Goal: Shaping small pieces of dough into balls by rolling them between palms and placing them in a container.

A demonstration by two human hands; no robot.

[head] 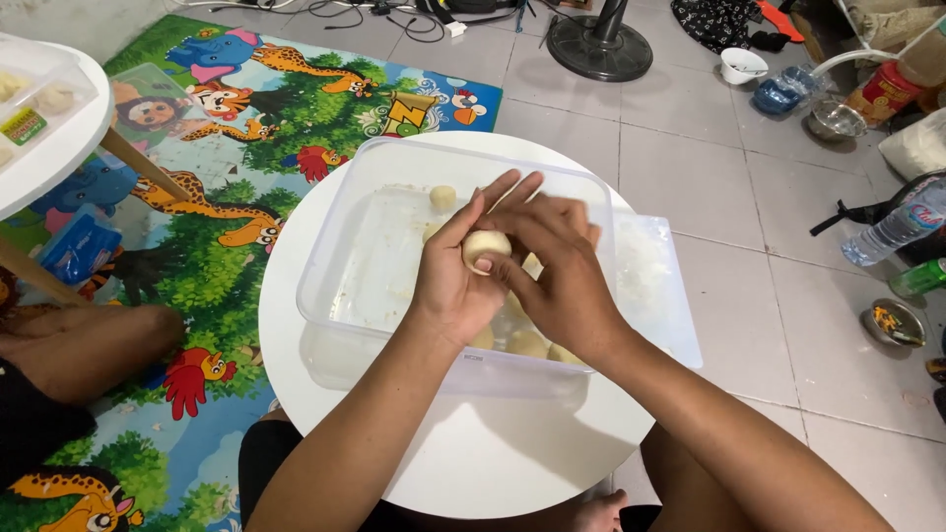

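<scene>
A pale dough ball [485,245] sits in the palm of my left hand [455,276], above a clear plastic container [340,286]. My right hand [557,271] comes from the right and pinches the ball with its fingertips. The container rests on a round white table [473,453]. Another small dough ball [442,197] lies at the container's far wall. Several more dough balls [527,342] lie at its near right corner, partly hidden under my hands.
The container's clear lid [655,286] lies to its right, hanging over the table edge. A colourful animal play mat [246,128] covers the floor at left, where another person's leg [79,345] rests. A fan base [599,47], bowls [741,65] and a water bottle [897,227] stand on the tiles.
</scene>
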